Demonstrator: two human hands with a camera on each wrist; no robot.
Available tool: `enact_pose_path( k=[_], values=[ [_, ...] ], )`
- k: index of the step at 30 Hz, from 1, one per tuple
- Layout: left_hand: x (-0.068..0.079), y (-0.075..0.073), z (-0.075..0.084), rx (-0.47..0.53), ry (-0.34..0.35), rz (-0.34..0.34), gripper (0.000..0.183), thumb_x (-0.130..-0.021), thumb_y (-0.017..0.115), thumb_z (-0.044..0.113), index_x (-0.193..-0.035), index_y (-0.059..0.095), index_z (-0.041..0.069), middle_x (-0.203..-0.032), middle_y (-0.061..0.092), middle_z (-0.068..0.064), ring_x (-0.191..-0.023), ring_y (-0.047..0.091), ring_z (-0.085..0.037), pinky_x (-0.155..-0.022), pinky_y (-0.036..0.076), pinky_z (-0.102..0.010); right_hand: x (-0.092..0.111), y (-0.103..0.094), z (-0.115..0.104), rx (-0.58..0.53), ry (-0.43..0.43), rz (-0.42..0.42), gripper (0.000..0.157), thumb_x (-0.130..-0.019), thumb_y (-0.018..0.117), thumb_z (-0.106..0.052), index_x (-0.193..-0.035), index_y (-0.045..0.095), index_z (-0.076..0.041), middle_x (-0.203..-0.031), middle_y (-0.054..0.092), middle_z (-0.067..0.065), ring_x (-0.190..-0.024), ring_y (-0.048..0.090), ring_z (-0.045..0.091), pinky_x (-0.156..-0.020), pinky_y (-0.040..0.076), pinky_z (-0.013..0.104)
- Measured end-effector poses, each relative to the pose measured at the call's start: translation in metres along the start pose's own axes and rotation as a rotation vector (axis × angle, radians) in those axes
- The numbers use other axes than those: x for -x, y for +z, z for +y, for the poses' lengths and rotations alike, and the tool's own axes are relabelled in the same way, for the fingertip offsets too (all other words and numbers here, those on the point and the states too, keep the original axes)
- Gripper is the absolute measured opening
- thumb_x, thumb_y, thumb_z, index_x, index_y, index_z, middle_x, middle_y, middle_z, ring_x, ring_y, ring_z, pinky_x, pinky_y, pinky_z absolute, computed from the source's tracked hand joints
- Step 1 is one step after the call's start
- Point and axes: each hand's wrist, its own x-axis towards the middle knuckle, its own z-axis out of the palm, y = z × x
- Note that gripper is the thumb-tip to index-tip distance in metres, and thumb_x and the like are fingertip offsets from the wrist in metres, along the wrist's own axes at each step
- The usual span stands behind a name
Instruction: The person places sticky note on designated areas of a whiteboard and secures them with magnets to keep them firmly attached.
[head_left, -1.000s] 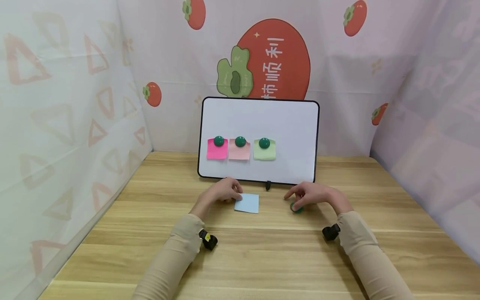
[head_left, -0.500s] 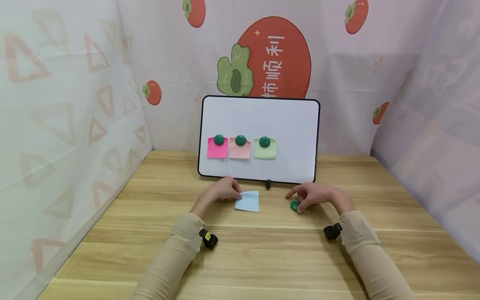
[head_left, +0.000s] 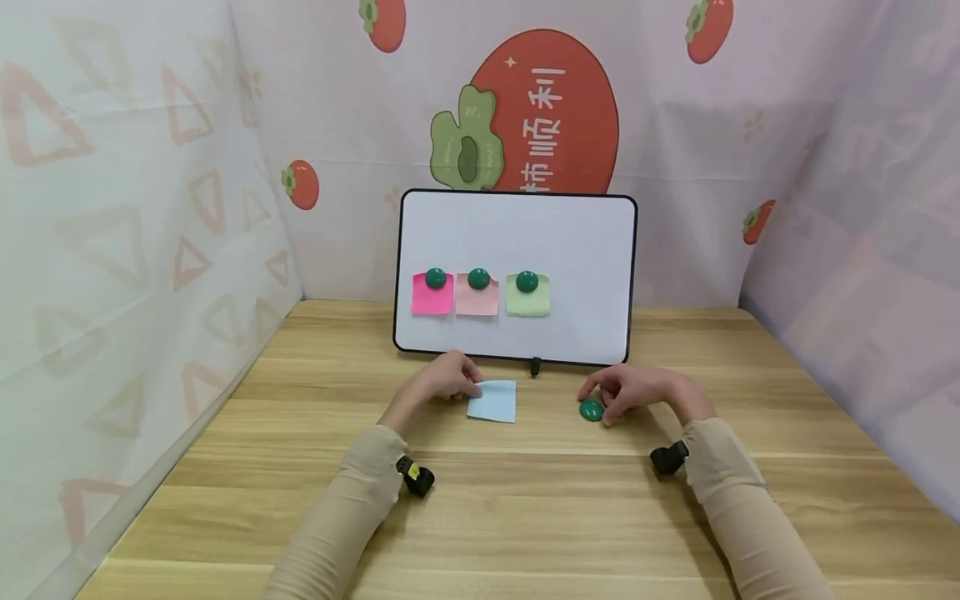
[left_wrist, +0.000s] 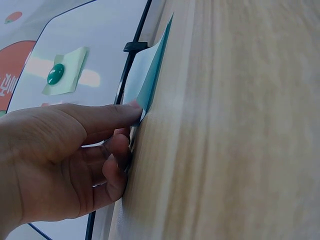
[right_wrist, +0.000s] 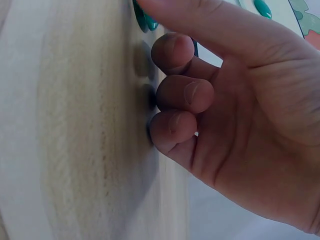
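Observation:
At the left edge of a light blue sticky note [head_left: 492,402], my left hand [head_left: 444,379] pinches the paper, thumb on top. In the left wrist view the note [left_wrist: 150,70] slants up off the table from under the thumb of my left hand [left_wrist: 65,160]. A round green magnet [head_left: 592,410] is between the thumb and index finger of my right hand [head_left: 633,392], close over the table. In the right wrist view the thumb of my right hand [right_wrist: 250,85] reaches the green magnet [right_wrist: 151,22], and the other fingers are curled.
A whiteboard [head_left: 577,242] stands behind both hands. Pinned there by green magnets are a bright pink note [head_left: 432,302], a pale pink note [head_left: 477,303] and a pale green note [head_left: 528,306]. A small black clip [head_left: 535,367] sits at the board's lower edge.
The right thumb has shifted off the magnet's top to its right side, and the index finger has drawn in toward the magnet. The left hand keeps its pinch; the note's top edge has lifted slightly.

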Motion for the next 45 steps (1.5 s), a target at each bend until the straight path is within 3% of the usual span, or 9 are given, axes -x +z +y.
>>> enact_pose_path(
  k=[10, 22, 28, 45],
  values=[
    [0.000, -0.001, -0.002, -0.005, -0.005, 0.006, 0.010, -0.084, 0.079, 0.014, -0.083, 0.071, 0.008, -0.062, 0.054, 0.000, -0.053, 0.046, -0.010, -0.048, 0.038, -0.021, 0.001, 0.000, 0.007, -0.031, -0.036, 0.006, 0.042, -0.083, 0.076, -0.007, -0.123, 0.065, -0.007, -0.078, 0.055, 0.001, -0.067, 0.047, 0.008, -0.061, 0.040, 0.019],
    [0.003, -0.004, -0.001, -0.016, 0.011, 0.007, 0.009, -0.086, 0.078, 0.019, -0.089, 0.077, 0.011, -0.059, 0.057, -0.001, -0.051, 0.047, -0.010, -0.047, 0.038, -0.021, -0.006, 0.005, 0.015, 0.014, -0.049, 0.125, 0.032, -0.084, 0.078, -0.018, -0.115, 0.071, -0.012, -0.079, 0.055, -0.001, -0.069, 0.048, 0.010, -0.061, 0.040, 0.021],
    [0.001, -0.004, -0.001, -0.019, 0.020, -0.003, 0.011, -0.091, 0.072, 0.020, -0.093, 0.077, 0.010, -0.061, 0.057, -0.001, -0.051, 0.047, -0.010, -0.047, 0.038, -0.020, -0.006, 0.006, 0.014, -0.003, -0.047, 0.140, 0.034, -0.084, 0.078, -0.018, -0.116, 0.070, -0.008, -0.078, 0.055, 0.000, -0.065, 0.047, 0.009, -0.057, 0.039, 0.021],
    [0.000, -0.001, 0.000, -0.063, 0.039, -0.005, 0.011, -0.092, 0.072, 0.022, -0.089, 0.077, 0.012, -0.058, 0.055, -0.001, -0.049, 0.047, -0.010, -0.047, 0.038, -0.021, -0.006, 0.007, 0.013, 0.034, -0.015, 0.158, 0.032, -0.086, 0.077, -0.022, -0.116, 0.071, -0.012, -0.075, 0.057, -0.003, -0.061, 0.047, 0.008, -0.055, 0.040, 0.021]
  ],
)
